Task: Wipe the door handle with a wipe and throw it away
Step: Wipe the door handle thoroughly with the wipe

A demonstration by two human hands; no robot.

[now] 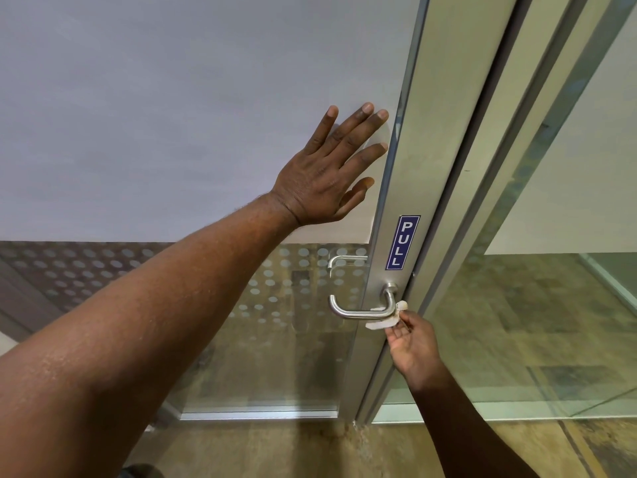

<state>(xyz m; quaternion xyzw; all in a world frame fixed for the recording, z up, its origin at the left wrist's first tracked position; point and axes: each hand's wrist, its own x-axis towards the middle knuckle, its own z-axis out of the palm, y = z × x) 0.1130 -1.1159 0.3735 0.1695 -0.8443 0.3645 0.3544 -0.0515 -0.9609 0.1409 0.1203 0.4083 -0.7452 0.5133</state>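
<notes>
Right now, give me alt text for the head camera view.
The right hand rubs a white wipe on a metal door handle. The left hand presses flat on the frosted glass door.

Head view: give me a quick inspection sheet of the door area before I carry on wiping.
Surface: frosted glass door panel, clear with dots lower down; metal door frame.
Job's things: lever door handle on the frame; white wipe pressed against the handle's right end, near the bend.
Clutter: nothing seen.
Grippers: left hand flat and open on the glass; right hand pinching the wipe.
Cables: nothing seen.
Surroundings: blue PULL sign above the handle; second handle visible through the glass; no bin in view.
</notes>
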